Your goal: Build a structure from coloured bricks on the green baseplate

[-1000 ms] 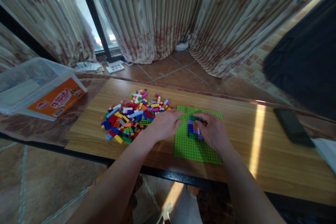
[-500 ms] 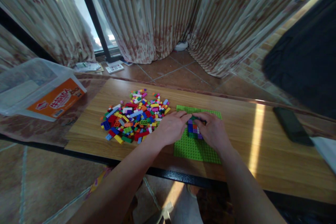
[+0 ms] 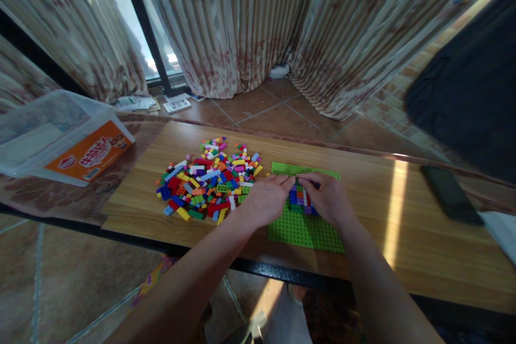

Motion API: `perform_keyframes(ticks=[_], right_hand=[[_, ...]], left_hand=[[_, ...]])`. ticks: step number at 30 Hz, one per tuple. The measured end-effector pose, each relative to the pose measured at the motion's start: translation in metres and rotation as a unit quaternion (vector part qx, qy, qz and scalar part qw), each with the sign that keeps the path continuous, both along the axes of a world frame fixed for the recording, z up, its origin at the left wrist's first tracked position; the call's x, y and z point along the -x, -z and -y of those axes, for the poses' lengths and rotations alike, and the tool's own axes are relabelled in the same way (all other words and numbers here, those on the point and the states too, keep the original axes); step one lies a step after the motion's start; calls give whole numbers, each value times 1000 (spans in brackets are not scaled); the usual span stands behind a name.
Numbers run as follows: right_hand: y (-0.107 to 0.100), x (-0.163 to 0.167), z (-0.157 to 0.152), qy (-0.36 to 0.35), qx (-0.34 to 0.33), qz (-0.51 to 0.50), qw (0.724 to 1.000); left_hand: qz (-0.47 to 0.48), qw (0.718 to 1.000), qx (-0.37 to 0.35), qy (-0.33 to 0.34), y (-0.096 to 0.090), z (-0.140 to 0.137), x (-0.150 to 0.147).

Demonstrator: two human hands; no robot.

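At the clock's centre, a bright-green, studded, rectangular plastic baseplate [image 3: 300, 235] lies flat on a brown wooden tabletop [image 3: 365, 188]. On it sits a low, multicoloured plastic-brick build [image 3: 299, 203]. The bare left hand [image 3: 267, 199] is at the build's 10 o'clock, fingers together and curved; the bare right hand [image 3: 328, 197] covers its 3 o'clock side, thumb and fingertips drawn close. They nearly meet at 12 o'clock, likely to steady and press; any gripped brick is hidden. A loose plastic-brick heap [image 3: 209, 188] lies at 9 o'clock, probably for easy left-hand reach.
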State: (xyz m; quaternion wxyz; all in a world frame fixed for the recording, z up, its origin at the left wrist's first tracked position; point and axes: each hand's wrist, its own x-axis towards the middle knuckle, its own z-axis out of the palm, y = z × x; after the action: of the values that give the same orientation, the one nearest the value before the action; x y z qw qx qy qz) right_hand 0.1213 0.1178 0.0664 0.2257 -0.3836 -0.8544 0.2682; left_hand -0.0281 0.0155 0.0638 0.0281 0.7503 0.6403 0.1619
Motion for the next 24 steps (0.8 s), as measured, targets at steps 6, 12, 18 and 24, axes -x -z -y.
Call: perform_keyframes(ticks=[6, 12, 18, 24], right_hand=[[3, 1, -3, 1, 17, -12, 1000], [9, -1, -16, -32, 13, -18, 999], [21, -5, -20, 4, 40, -44, 998], [25, -5, -18, 22, 46, -37, 998]], left_hand=[[-8, 1000, 5, -2, 1, 1, -4], [-9, 1000, 11, -12, 0, 2, -5], [-17, 999, 20, -30, -4, 1, -11], [-14, 998, 37, -43, -8, 1, -15]])
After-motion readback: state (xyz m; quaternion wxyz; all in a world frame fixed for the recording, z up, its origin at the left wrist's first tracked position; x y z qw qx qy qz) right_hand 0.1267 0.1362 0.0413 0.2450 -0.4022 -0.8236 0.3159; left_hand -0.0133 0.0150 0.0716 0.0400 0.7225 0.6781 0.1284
